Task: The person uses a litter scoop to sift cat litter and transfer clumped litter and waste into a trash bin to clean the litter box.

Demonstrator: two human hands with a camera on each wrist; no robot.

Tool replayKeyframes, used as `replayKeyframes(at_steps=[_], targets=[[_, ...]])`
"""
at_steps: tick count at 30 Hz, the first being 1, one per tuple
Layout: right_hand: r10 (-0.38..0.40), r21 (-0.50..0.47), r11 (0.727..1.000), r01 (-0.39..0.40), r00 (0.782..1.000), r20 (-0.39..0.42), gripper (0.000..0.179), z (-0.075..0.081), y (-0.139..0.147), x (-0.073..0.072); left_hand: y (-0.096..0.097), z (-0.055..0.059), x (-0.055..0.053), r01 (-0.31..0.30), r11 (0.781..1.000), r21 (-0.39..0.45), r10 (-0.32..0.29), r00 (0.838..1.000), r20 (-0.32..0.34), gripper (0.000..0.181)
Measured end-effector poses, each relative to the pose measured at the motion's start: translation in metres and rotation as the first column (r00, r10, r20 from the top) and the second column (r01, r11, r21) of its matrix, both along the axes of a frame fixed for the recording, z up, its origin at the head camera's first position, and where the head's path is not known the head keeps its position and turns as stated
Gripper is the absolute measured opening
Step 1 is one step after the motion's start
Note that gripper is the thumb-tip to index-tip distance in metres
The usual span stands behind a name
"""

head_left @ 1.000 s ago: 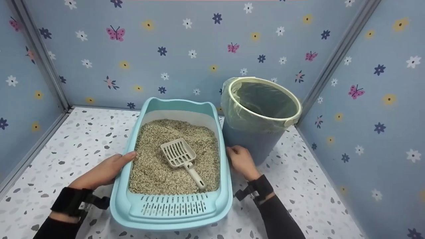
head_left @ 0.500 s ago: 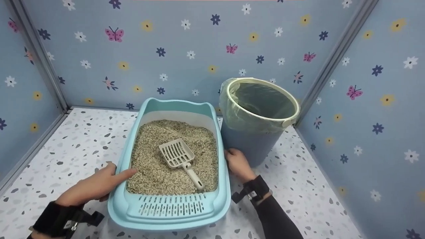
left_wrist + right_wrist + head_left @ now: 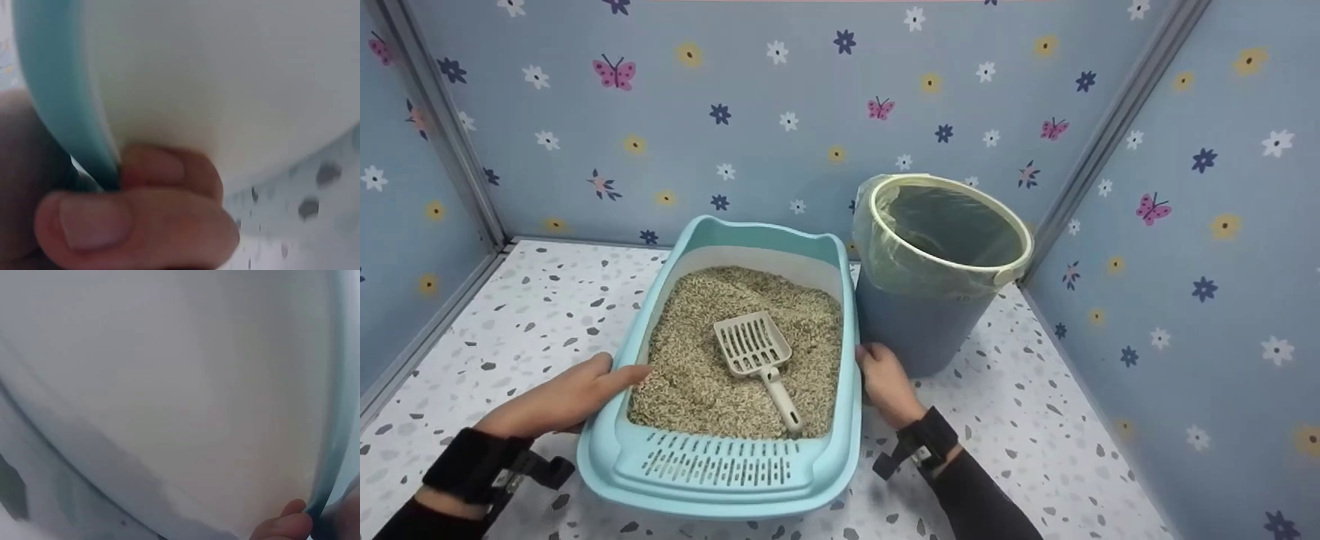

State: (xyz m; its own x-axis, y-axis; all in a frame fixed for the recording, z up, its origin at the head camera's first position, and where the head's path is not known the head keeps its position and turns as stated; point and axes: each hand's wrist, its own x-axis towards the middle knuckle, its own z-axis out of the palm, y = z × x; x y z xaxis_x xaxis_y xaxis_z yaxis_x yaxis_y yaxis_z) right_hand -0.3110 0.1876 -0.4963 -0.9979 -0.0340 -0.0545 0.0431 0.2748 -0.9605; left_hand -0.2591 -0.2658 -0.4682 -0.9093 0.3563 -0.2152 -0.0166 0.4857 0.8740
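Observation:
A light-blue litter box [image 3: 709, 495] with white lower walls stands in front of me, filled with tan pellet litter [image 3: 682, 330]. On the litter lies a beige slotted litter scoop [image 3: 780, 399], its handle pointing towards the front right. My left hand [image 3: 556, 399] holds the box's left rim, thumb over the top. In the left wrist view its fingers [image 3: 163, 225] curl under the rim against the white wall. Across from it, my right hand [image 3: 889, 384] grips the right rim. The right wrist view shows fingertips [image 3: 289, 526] beneath that rim.
Close to the box's right side stands a blue-grey bin [image 3: 915, 330], lined with a thin yellowish bag [image 3: 896, 270] under a cream ring. The speckled white tabletop [image 3: 547, 307] is enclosed by flower-patterned panels [image 3: 780, 90] at the back and both sides.
The litter box's front end has swung left, with the scoop carried along. My left hand first slid towards me along the rim. My right hand has shifted slightly left with the box.

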Motion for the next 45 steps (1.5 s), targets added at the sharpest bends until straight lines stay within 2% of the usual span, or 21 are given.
replayKeyframes(at_steps=[6,9,11,15,18,21,23,26,30,34,38,41,45], targets=[[-0.006,-0.038,0.999,0.007,0.999,0.037,0.039,-0.001,-0.011,0.013,-0.021,0.003,-0.015,0.038,0.998,-0.058,-0.035,0.998,0.046,0.057],[0.014,-0.087,0.996,-0.008,0.997,0.075,0.038,0.002,-0.008,0.010,-0.021,0.007,-0.014,0.034,0.997,-0.064,-0.030,0.998,0.058,0.059],[0.034,-0.121,0.992,-0.021,0.994,0.104,0.037,0.005,-0.004,0.003,-0.020,0.011,-0.006,0.020,0.997,-0.081,-0.015,0.998,0.066,0.061],[0.060,-0.161,0.986,-0.039,0.990,0.125,0.033,0.008,0.000,-0.019,-0.021,0.011,0.021,-0.005,0.992,-0.125,0.013,0.998,0.064,0.062],[0.049,-0.208,0.978,-0.024,0.992,0.114,0.027,0.008,0.000,-0.032,-0.016,0.005,0.039,-0.068,0.988,-0.141,0.078,0.995,0.066,0.062],[0.036,-0.253,0.967,-0.010,0.995,0.097,0.024,0.007,0.001,-0.037,-0.008,-0.001,0.047,-0.143,0.979,-0.144,0.151,0.988,0.041,0.063],[0.045,-0.271,0.962,-0.019,0.995,0.088,0.024,0.005,0.002,-0.038,-0.005,-0.003,0.048,-0.155,0.978,-0.137,0.160,0.987,0.024,0.064],[0.069,-0.286,0.957,-0.042,0.994,0.083,0.025,0.001,0.002,-0.035,-0.009,-0.004,0.046,-0.129,0.985,-0.115,0.130,0.992,0.003,0.061],[0.084,-0.303,0.951,-0.056,0.993,0.080,0.024,-0.002,-0.002,-0.025,-0.023,-0.007,0.038,-0.106,0.989,-0.107,0.109,0.994,0.023,0.061],[0.095,-0.332,0.941,-0.058,0.991,0.094,0.022,-0.006,-0.009,-0.009,-0.043,-0.010,0.024,-0.123,0.983,-0.134,0.128,0.991,0.029,0.059],[0.131,-0.361,0.928,-0.090,0.987,0.091,0.023,-0.011,-0.012,0.006,-0.054,-0.012,0.014,-0.172,0.981,-0.088,0.177,0.983,0.044,0.062],[0.159,-0.384,0.916,-0.115,0.983,0.086,0.025,-0.009,-0.011,0.009,-0.054,-0.012,0.018,-0.227,0.970,-0.082,0.230,0.973,0.028,0.069],[0.135,-0.364,0.927,-0.088,0.985,0.106,0.026,-0.004,-0.011,-0.005,-0.049,-0.010,0.037,-0.282,0.951,-0.124,0.288,0.957,0.032,0.071]])
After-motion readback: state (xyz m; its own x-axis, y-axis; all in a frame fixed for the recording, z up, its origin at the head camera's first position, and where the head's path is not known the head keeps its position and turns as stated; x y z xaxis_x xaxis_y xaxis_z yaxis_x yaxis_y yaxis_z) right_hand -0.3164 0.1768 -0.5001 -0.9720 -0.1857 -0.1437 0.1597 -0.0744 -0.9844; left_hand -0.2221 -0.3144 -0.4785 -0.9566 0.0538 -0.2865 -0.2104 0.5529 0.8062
